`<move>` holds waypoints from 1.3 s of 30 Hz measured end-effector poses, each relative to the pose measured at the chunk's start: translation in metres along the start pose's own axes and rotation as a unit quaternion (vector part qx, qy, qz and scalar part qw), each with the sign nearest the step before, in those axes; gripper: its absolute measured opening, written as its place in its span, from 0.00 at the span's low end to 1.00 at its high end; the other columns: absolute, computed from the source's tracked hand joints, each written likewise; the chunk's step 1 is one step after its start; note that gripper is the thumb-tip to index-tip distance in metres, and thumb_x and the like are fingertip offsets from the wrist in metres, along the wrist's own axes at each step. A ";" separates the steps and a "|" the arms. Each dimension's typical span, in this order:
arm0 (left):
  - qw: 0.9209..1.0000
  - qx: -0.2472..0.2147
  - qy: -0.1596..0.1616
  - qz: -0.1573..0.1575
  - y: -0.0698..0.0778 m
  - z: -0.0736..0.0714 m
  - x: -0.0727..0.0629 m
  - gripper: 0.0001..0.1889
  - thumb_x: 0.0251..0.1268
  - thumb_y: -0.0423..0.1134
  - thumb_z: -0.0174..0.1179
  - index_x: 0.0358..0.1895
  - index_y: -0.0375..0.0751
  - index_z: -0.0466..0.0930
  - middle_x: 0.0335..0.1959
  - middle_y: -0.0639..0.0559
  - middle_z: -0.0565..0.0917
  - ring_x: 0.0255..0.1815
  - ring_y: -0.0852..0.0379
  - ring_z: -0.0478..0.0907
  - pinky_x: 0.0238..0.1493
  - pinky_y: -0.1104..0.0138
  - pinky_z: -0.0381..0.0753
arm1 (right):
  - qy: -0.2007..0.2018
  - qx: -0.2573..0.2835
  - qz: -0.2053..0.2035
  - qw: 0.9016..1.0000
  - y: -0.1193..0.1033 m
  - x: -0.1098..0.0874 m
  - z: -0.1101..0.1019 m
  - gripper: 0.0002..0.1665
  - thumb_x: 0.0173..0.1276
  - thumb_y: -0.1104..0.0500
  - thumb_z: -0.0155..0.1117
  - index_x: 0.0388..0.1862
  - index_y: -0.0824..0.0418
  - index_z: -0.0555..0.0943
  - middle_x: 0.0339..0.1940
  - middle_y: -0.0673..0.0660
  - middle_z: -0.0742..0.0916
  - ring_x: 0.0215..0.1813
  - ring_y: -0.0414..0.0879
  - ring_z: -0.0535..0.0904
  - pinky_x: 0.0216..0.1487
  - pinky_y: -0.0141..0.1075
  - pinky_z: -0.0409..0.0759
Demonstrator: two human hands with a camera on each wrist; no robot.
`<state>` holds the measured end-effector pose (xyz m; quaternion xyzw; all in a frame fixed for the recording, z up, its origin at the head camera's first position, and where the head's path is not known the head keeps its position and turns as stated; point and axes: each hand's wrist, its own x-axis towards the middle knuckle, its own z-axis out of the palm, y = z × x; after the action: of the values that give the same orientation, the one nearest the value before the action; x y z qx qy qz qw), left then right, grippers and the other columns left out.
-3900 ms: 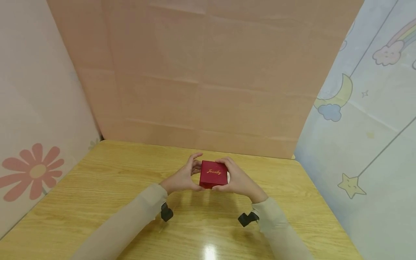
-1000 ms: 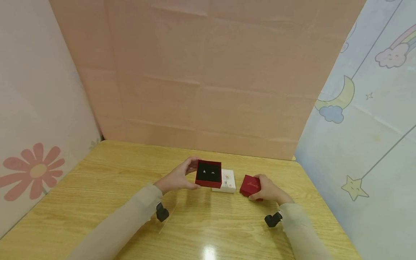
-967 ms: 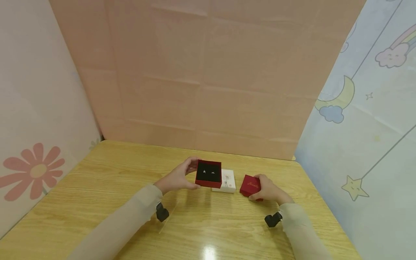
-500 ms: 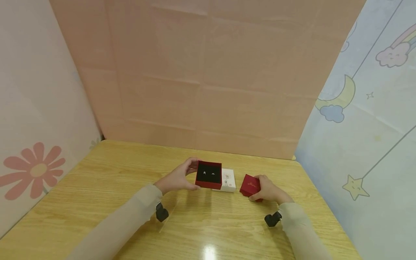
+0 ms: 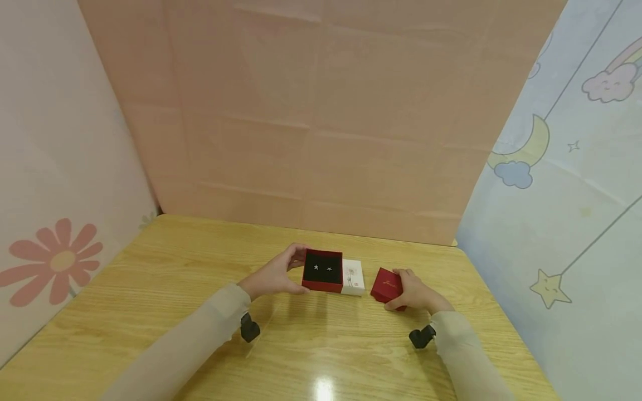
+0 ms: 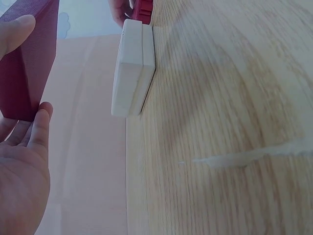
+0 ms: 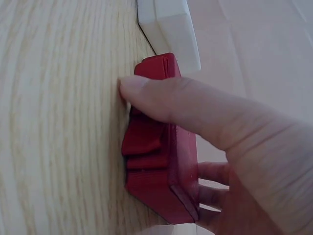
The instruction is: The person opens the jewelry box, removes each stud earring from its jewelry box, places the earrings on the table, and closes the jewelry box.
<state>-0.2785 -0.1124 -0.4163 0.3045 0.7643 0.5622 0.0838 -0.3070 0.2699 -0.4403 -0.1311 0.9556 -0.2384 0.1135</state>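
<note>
My left hand [image 5: 273, 275] holds a red jewelry box base [image 5: 323, 286] by its left side, thumb in front and fingers behind. Two small silvery star-shaped earrings [image 5: 316, 268] sit on its black insert [image 5: 323, 276]. In the left wrist view the red base [image 6: 30, 58] is raised off the table. At the right, my right hand [image 5: 417, 293] grips the red box lid [image 5: 385, 284], which bears gold lettering and rests on the table. A ribbon bow [image 7: 144, 137] shows on the lid's side in the right wrist view, just under the thumb.
A white box [image 5: 353, 276] with a flower print lies on the wooden table [image 5: 321, 340] between the two red parts, partly hidden by the base. A plain peach sheet [image 5: 311, 139] hangs behind the table, with patterned sheets at both sides.
Earlier both hands held the closed red box together. Since then the lid has come off and moved right onto the table with my right hand. Over the last second the hands barely move.
</note>
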 end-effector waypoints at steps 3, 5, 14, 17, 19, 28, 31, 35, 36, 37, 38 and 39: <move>1.000 0.003 0.002 0.001 -0.002 0.001 0.000 0.44 0.47 0.32 0.75 0.67 0.45 0.58 0.65 0.47 0.68 0.67 0.48 0.67 0.73 0.52 0.62 | 0.000 -0.003 0.005 1.000 -0.002 -0.001 -0.001 0.63 0.45 0.45 0.81 0.71 0.73 0.57 0.57 0.67 0.72 0.55 0.58 0.71 0.53 0.54 0.77; 1.000 0.008 0.001 0.005 -0.003 0.001 0.001 0.44 0.47 0.32 0.75 0.68 0.44 0.58 0.64 0.47 0.68 0.66 0.48 0.67 0.72 0.52 0.63 | 0.002 -0.007 0.007 1.000 -0.005 -0.002 -0.003 0.63 0.47 0.42 0.79 0.71 0.72 0.57 0.59 0.68 0.72 0.56 0.59 0.71 0.54 0.55 0.77; 1.000 0.005 -0.005 0.004 -0.005 0.003 0.002 0.44 0.47 0.32 0.76 0.66 0.43 0.58 0.64 0.47 0.69 0.65 0.49 0.69 0.72 0.51 0.64 | 0.035 -0.004 -0.024 0.999 -0.024 -0.004 -0.013 0.56 0.58 0.38 0.69 0.72 0.70 0.58 0.68 0.73 0.67 0.65 0.68 0.65 0.62 0.64 0.70; 1.000 -0.001 -0.009 0.003 -0.005 0.003 0.002 0.43 0.47 0.33 0.76 0.65 0.44 0.58 0.63 0.47 0.69 0.65 0.49 0.69 0.71 0.51 0.64 | 0.051 0.025 -0.036 0.998 -0.031 -0.004 -0.014 0.49 0.63 0.41 0.66 0.72 0.68 0.59 0.68 0.71 0.69 0.68 0.68 0.64 0.66 0.64 0.65; 1.000 -0.002 -0.010 0.002 -0.006 0.004 0.002 0.43 0.47 0.33 0.76 0.65 0.45 0.58 0.63 0.48 0.69 0.64 0.50 0.69 0.71 0.51 0.64 | 0.066 0.039 -0.049 0.996 -0.035 -0.005 -0.014 0.44 0.67 0.43 0.63 0.71 0.67 0.62 0.66 0.70 0.72 0.68 0.68 0.66 0.66 0.63 0.66; 1.000 -0.005 -0.013 -0.004 -0.004 0.006 0.000 0.43 0.48 0.31 0.75 0.66 0.44 0.58 0.63 0.48 0.69 0.66 0.48 0.68 0.72 0.51 0.63 | 0.117 0.104 -0.106 0.982 -0.071 -0.012 -0.013 0.20 0.72 0.55 0.60 0.60 0.59 0.75 0.50 0.60 0.83 0.52 0.56 0.82 0.50 0.46 0.84; 1.000 -0.002 -0.013 -0.006 -0.003 0.007 0.000 0.43 0.48 0.30 0.74 0.66 0.43 0.57 0.64 0.47 0.69 0.66 0.48 0.68 0.72 0.51 0.63 | 0.137 0.116 -0.122 0.976 -0.085 -0.016 -0.012 0.16 0.71 0.56 0.60 0.56 0.58 0.77 0.47 0.57 0.85 0.49 0.52 0.83 0.50 0.46 0.84; 1.000 -0.004 -0.012 -0.005 -0.004 0.008 0.001 0.43 0.47 0.29 0.74 0.66 0.43 0.57 0.63 0.46 0.69 0.66 0.48 0.68 0.72 0.52 0.63 | 0.158 0.130 -0.147 0.968 -0.104 -0.021 -0.010 0.14 0.71 0.57 0.61 0.52 0.59 0.79 0.46 0.57 0.86 0.47 0.50 0.84 0.51 0.48 0.83; 1.000 -0.005 -0.011 -0.005 -0.004 0.008 0.001 0.43 0.47 0.30 0.75 0.66 0.43 0.57 0.63 0.46 0.69 0.66 0.48 0.68 0.72 0.52 0.63 | 0.161 0.133 -0.152 0.966 -0.108 -0.022 -0.009 0.13 0.71 0.57 0.61 0.52 0.60 0.80 0.46 0.56 0.87 0.46 0.50 0.84 0.51 0.47 0.83; 1.000 -0.006 -0.011 -0.004 -0.004 0.009 0.001 0.43 0.48 0.30 0.75 0.66 0.43 0.57 0.63 0.46 0.69 0.66 0.48 0.68 0.72 0.52 0.63 | 0.163 0.133 -0.156 0.965 -0.112 -0.023 -0.008 0.13 0.70 0.57 0.62 0.51 0.60 0.80 0.45 0.55 0.87 0.45 0.49 0.84 0.50 0.46 0.83; 1.000 -0.007 -0.011 -0.004 -0.004 0.009 0.001 0.43 0.48 0.30 0.75 0.66 0.43 0.58 0.63 0.46 0.69 0.66 0.48 0.68 0.72 0.51 0.63 | 0.162 0.133 -0.160 0.965 -0.117 -0.024 -0.007 0.13 0.70 0.57 0.62 0.51 0.60 0.80 0.44 0.55 0.87 0.45 0.48 0.84 0.50 0.45 0.84; 1.000 -0.006 -0.011 -0.004 -0.004 0.009 0.001 0.43 0.47 0.31 0.75 0.66 0.43 0.58 0.63 0.46 0.69 0.66 0.48 0.68 0.72 0.51 0.63 | 0.159 0.135 -0.161 0.965 -0.121 -0.025 -0.006 0.12 0.70 0.57 0.62 0.50 0.60 0.80 0.43 0.54 0.87 0.44 0.47 0.84 0.49 0.44 0.83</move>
<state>-0.2764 -0.1055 -0.4234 0.3073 0.7614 0.5627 0.0964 -0.2616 0.1769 -0.3724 -0.2275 0.8862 -0.3985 -0.0634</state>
